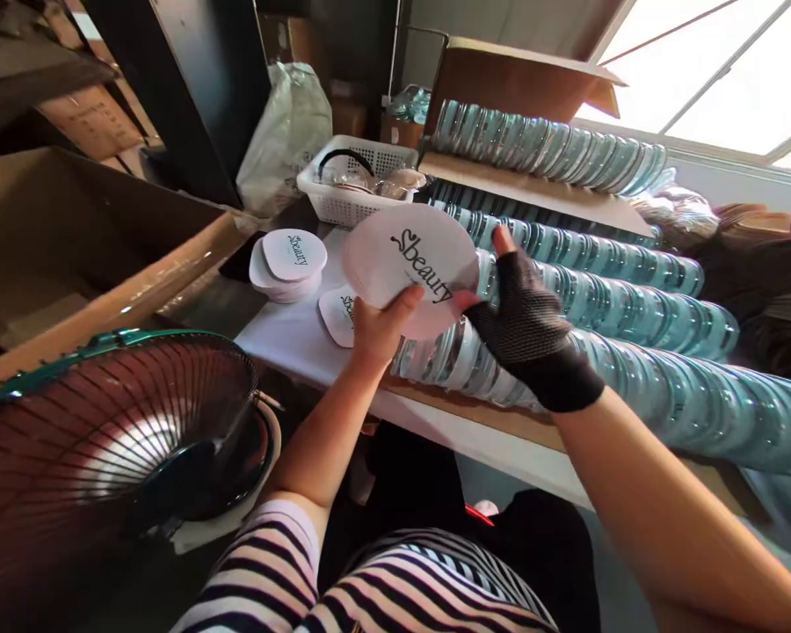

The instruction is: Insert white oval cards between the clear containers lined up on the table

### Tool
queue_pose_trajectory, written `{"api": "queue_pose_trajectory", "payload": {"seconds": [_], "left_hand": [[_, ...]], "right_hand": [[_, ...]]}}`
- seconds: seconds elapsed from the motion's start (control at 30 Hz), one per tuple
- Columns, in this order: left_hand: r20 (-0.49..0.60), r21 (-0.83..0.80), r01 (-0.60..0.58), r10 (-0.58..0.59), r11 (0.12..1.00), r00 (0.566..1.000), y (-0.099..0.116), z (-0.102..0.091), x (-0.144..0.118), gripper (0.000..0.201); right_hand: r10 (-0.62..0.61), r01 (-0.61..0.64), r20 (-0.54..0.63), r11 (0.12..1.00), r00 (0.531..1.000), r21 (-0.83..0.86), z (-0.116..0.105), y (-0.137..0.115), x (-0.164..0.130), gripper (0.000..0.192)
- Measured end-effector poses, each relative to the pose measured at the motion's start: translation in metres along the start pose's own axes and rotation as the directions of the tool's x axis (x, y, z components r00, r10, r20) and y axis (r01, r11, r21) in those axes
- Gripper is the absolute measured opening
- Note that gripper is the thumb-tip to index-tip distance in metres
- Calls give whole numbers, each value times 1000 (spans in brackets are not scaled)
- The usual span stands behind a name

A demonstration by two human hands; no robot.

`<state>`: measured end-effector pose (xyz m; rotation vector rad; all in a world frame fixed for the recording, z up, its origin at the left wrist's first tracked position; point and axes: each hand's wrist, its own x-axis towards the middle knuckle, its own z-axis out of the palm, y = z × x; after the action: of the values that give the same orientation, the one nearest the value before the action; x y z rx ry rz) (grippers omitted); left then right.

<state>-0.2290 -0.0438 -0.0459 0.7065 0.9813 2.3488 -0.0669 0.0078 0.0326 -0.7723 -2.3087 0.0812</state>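
1. Between the two grips, a bunch of round white cards (375, 251) is held up, its top face printed "beauty" in dark script.
2. At the lower edge of the cards, the bare left grip (379, 332) pinches them, thumb laid over the printed face.
3. Across from it, the right grip (527, 312), in a black fingerless glove (540, 338), is partly spread, one bare tip at the cards' right edge; whether it pinches any card, I cannot tell.
4. Just left of the left grip, a similar printed card (331, 323) lies on the white surface (293, 332), with a taller pile (286, 266) farther left.
5. Beyond both grips stands a white perforated basket (343, 211), with a black ring (346, 152) in it.
6. Below and right of the right grip, clear round pieces (672, 387) stand on edge in a long row; more rows lie beyond.
7. Left of the left grip and nearer the person is a fan (105, 422).
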Motion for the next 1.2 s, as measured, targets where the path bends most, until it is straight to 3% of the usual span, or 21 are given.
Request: {"api": "queue_pose_trajectory", "payload": {"seconds": [0.07, 0.17, 0.23, 0.3, 0.37, 0.43, 0.47, 0.5, 0.57, 0.63, 0.7, 0.73, 0.77, 0.83, 0.9, 0.93, 1.0, 1.1, 1.13, 1.2], "left_hand": [[0, 41, 8, -8, 999, 1000, 2, 1, -3, 43], [-25, 95, 72, -70, 993, 997, 0, 1, -7, 40], [-5, 73, 118, -118, 990, 993, 0, 3, -10, 40], [52, -18, 146, -145, 989, 988, 1, 7, -13, 43], [80, -144, 179, -169, 973, 982, 1, 9, -9, 49], [29, -251, 202, -201, 947, 979, -2, 8, 2, 51], [-10, -285, 221, -233, 933, 972, -6, 5, 10, 49], [-46, -304, 251, -278, 919, 960, -10, 1, 20, 47], [-81, -290, 344, -381, 893, 921, -20, -11, 40, 41], [-46, -173, 394, -407, 902, 912, -26, -30, 58, 43], [11, 90, 296, -298, 951, 955, -26, -53, 72, 56], [34, 275, 208, -225, 939, 974, -24, -65, 77, 67], [52, 473, 122, -166, 872, 985, -22, -77, 81, 79], [81, 811, 18, -141, 585, 987, -17, -97, 83, 98], [86, 966, -19, -249, 258, 965, -13, -111, 79, 100], [73, 989, -29, -306, 144, 949, -12, -116, 75, 95], [57, 998, -52, -337, 24, 940, -10, -120, 66, 81], [145, 989, -140, -150, 45, 978, -7, -115, 49, 67], [203, 975, -195, -72, 103, 977, -7, -110, 43, 65], [327, 895, -319, 28, 312, 945, -10, -93, 30, 65]], "right_hand": [[-62, 63, 7, 991, 998, -114, 9, -14, -5, 77], [-81, 81, 8, 985, 997, -149, 20, -30, -17, 68], [7, -1, 51, 995, 999, -100, 23, -33, -20, 56], [161, -159, 42, 987, 986, -36, 19, -28, -17, 45], [302, -305, -110, 952, 947, -10, 7, -21, -15, 39], [336, -358, -274, 933, 901, -34, -11, -17, -23, 38], [323, -358, -297, 931, 899, -72, -21, -18, -31, 40], [304, -345, -268, 931, 914, -120, -29, -21, -42, 44], [278, -290, -87, 931, 957, -221, -42, -30, -66, 53], [285, -254, 69, 922, 956, -292, -46, -39, -85, 57], [308, -259, 115, 913, 944, -314, -45, -45, -95, 54], [313, -266, 113, 913, 943, -309, -44, -47, -96, 53], [315, -272, 108, 915, 943, -297, -42, -47, -96, 52], [314, -274, 112, 921, 943, -276, -39, -45, -94, 51], [320, -276, 135, 923, 938, -268, -37, -41, -92, 52], [331, -286, 146, 921, 932, -266, -36, -39, -91, 53], [365, -318, 149, 910, 919, -266, -36, -36, -91, 55], [408, -360, 127, 888, 904, -285, -37, -36, -89, 58], [408, -360, 121, 886, 905, -294, -37, -37, -88, 59], [392, -340, 124, 887, 912, -312, -37, -41, -86, 60]]}}
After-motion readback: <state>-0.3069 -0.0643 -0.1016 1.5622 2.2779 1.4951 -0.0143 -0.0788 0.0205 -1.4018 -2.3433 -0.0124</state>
